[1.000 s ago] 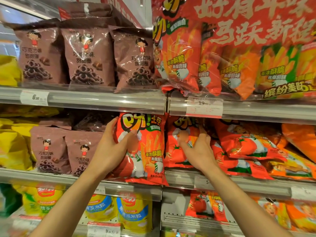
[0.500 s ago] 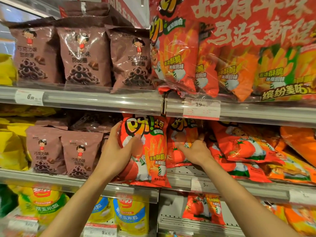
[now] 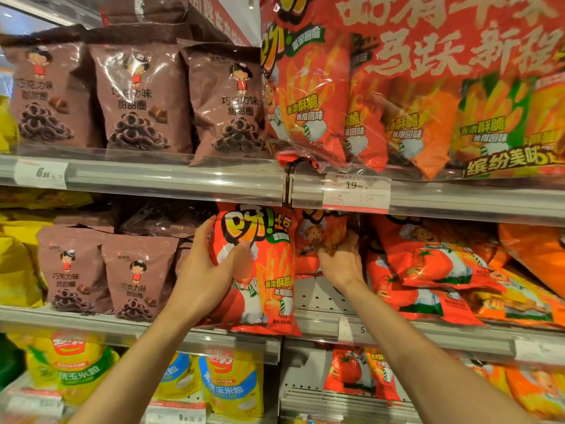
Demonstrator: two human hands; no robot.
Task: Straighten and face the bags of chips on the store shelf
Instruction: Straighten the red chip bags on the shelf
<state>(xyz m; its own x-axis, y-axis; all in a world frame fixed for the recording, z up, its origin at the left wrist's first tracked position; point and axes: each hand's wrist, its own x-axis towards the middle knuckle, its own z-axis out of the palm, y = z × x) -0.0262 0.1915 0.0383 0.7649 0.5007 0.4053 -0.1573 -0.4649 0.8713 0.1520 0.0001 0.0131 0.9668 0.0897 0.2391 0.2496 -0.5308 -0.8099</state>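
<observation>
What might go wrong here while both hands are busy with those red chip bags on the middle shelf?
The tall red fries bag held by the left hand overhangs the shelf's front rail; it may tip off if released. The right hand tugs a second red bag deeper in, which could disturb the leaning red tomato bags beside it.

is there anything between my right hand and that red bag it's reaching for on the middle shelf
Nothing visible. Your right hand already grips the red bag set back on the middle shelf; bare shelf lies in front of it.
</observation>
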